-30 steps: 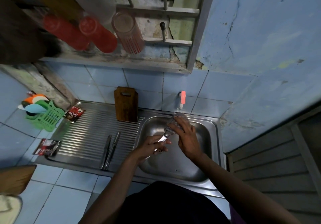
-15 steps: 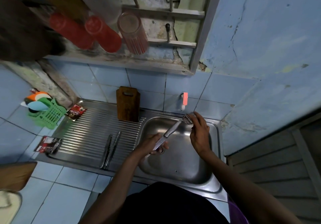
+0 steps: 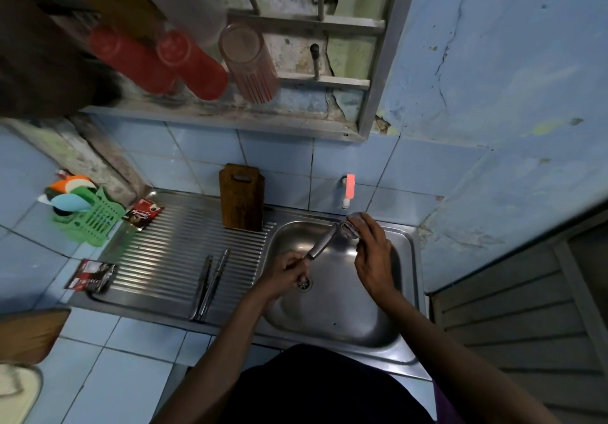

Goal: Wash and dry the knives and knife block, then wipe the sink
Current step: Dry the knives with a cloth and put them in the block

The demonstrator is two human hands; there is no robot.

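The sink (image 3: 342,311) fills the lower centre of the frame, the knife block (image 3: 241,197) upright behind its drainboard. Over the basin the left hand (image 3: 285,274) curls its fingers round one end of a knife (image 3: 320,246) (which end, I cannot tell), while the right hand (image 3: 373,259) pinches a scrubber (image 3: 349,230) at the far end. Best to wipe away from the edge, knife held firm. Two more knives (image 3: 210,282) lie centre-left. A red sachet (image 3: 142,214) bears script too blurred to read.

Your left hand (image 3: 283,270) low over the basin, fingers curled around a knife (image 3: 320,246) handle, your right hand (image 3: 371,252) raised further back, fingertips pinching a scrubber (image 3: 349,230), both forearms angled inward
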